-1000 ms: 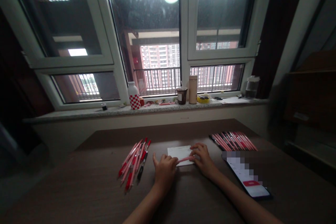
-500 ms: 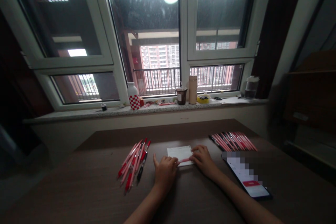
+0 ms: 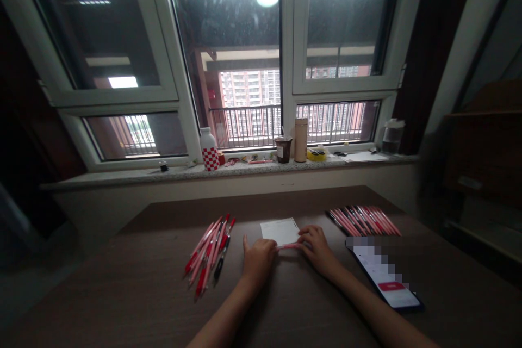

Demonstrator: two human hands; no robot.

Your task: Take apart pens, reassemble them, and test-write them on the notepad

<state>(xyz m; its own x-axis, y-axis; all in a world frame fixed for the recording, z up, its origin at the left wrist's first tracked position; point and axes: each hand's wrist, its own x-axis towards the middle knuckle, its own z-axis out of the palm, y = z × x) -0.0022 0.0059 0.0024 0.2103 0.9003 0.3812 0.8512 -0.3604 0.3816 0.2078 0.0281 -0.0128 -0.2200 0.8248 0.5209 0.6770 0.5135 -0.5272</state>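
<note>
Reading the table as a clock face with the window at twelve and the person's hands at the centre, the work looks partway along. At two o'clock, a row of slim pink, red and black plastic pens (image 3: 362, 220) lies side by side, evenly fanned on the brown wood-look table (image 3: 163, 283). At nine o'clock, a loose heap of similar pink, red and black pens (image 3: 210, 255) lies crossed and overlapping. My judgement is that the neat row is the part done and the heap the part left, though which way the pens go cannot be confirmed.

One slim pink pen (image 3: 289, 246) is at the centre, lying crosswise between the hands. Just beyond it, towards twelve, is a small white rectangular sheet of paper with a punched edge (image 3: 280, 231); whether pen and paper touch I cannot tell.

The left hand (image 3: 260, 260), at eight o'clock, has its fingertips pinched on the pen's left end. The right hand (image 3: 318, 247), at three, has thumb and curled fingers brought together at the other end. Neither grip shows a visible gap. At four o'clock lies a dark-edged phone with a lit screen (image 3: 387, 278), partly pixelated.
</note>
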